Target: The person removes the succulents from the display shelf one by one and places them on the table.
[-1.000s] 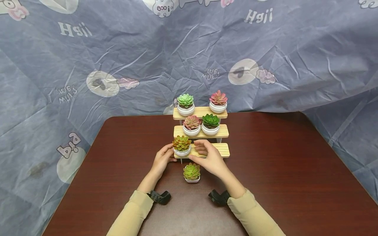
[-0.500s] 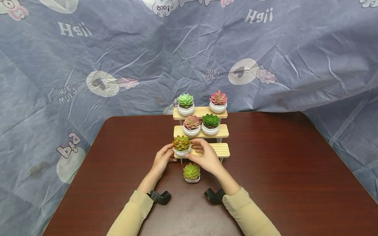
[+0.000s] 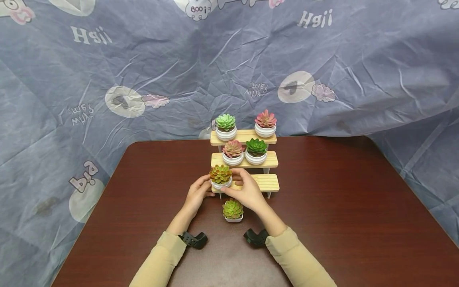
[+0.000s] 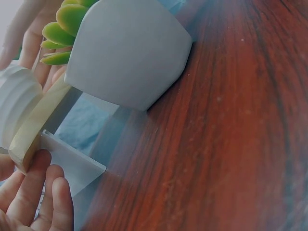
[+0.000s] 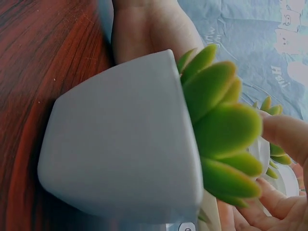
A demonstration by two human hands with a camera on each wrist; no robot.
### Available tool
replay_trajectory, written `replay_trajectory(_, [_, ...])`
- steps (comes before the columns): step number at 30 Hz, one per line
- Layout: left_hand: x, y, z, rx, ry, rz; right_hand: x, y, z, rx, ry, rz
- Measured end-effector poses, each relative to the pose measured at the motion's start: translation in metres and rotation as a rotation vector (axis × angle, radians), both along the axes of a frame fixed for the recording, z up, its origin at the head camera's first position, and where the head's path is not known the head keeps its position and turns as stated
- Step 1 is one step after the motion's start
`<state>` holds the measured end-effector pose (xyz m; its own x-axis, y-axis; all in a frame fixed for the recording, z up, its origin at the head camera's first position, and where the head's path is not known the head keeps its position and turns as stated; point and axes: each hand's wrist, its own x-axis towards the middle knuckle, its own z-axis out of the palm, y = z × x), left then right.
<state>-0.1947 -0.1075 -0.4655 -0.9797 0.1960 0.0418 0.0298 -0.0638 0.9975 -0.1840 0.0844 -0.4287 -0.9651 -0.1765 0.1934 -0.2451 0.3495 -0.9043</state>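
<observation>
A three-step wooden plant stand (image 3: 268, 182) bears several artificial succulents in white pots. My left hand (image 3: 195, 196) is at the left end of its lowest board, beside the orange-green succulent (image 3: 220, 174). In the left wrist view, fingers (image 4: 39, 161) curl under the board's end, with another digit above at the pot. My right hand (image 3: 248, 192) holds that succulent's round pot from the right, thumb in front and fingers behind. In front of the stand, a yellow-green succulent (image 3: 233, 209) in a square white pot (image 5: 120, 139) stands on the table, untouched.
The middle board carries a pink succulent (image 3: 233, 148) and a dark green one (image 3: 256, 147). On the top board are a light green one (image 3: 225, 122) and a red one (image 3: 265, 119). A printed grey-blue cloth (image 3: 201, 71) hangs behind the dark red table (image 3: 340, 199).
My right hand has moved left along the lowest board and closed in on the orange-green succulent's pot. The left hand has stayed in place.
</observation>
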Motion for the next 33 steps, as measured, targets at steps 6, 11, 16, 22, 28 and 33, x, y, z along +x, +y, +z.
replay_trajectory(6, [-0.0001, 0.0002, 0.0002, 0.000, 0.003, -0.001, -0.0010, -0.0042, 0.0000, 0.036, -0.013, -0.023])
replay_trajectory(11, [-0.0004, 0.0004, -0.0001, 0.004, 0.005, -0.003, -0.0026, -0.0071, -0.0021, 0.057, -0.013, -0.036])
replay_trajectory(16, [-0.0001, 0.0004, -0.0004, 0.004, 0.008, -0.006, -0.0027, -0.0087, -0.0033, 0.101, 0.018, -0.042])
replay_trajectory(22, [0.0000, 0.0011, 0.0002, 0.007, 0.010, -0.003, -0.0029, -0.0088, -0.0049, 0.109, 0.037, -0.073])
replay_trajectory(28, [0.0000, 0.0008, -0.0002, 0.002, 0.010, 0.000, -0.0009, -0.0085, -0.0063, 0.111, 0.044, -0.099])
replay_trajectory(33, [-0.0006, 0.0007, -0.0005, 0.003, 0.000, 0.008, 0.0005, -0.0065, -0.0064, 0.111, 0.055, -0.113])
